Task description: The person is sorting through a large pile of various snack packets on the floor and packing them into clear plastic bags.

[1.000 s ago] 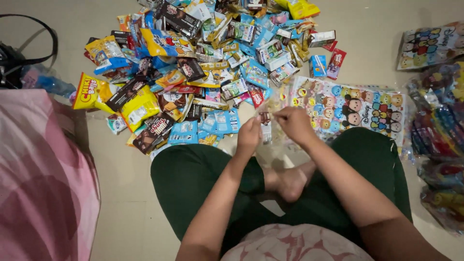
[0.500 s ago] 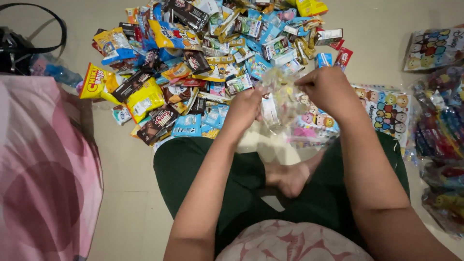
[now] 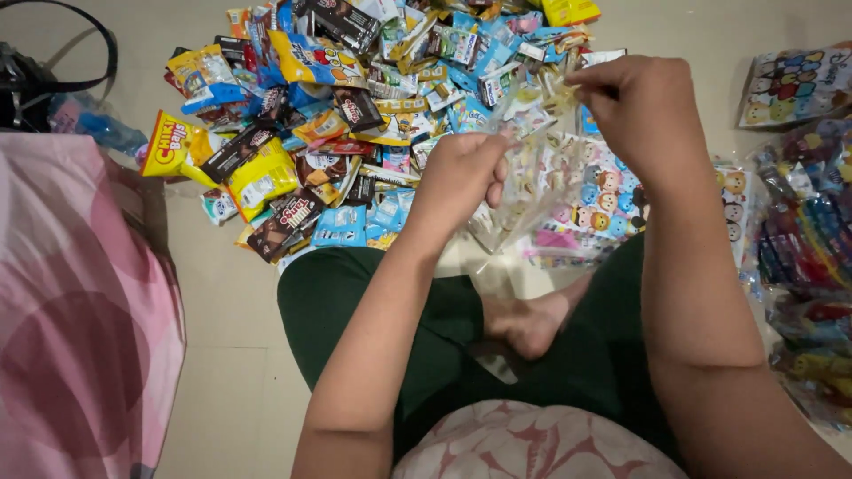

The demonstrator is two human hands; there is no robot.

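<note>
I sit cross-legged on a beige floor in dark green trousers. My left hand (image 3: 461, 173) and my right hand (image 3: 643, 106) both grip a clear plastic bag (image 3: 532, 186), raised in front of me; the right pinches its upper edge, the left holds its left side. Through the bag show small printed figures. Behind the hands lies a big pile of colourful snack packets (image 3: 355, 98). A stack of printed cartoon bags (image 3: 590, 204) lies on the floor under the clear bag.
A pink patterned cloth (image 3: 80, 302) covers the left side. A black bag with a strap (image 3: 35, 80) sits at the top left. Filled clear bags of snacks (image 3: 803, 257) are heaped at the right, with another printed bag (image 3: 794, 84) above them.
Both hands have lifted the clear bag up and away from my lap, the right hand rising further to the upper right. The bag now hangs stretched between them.
</note>
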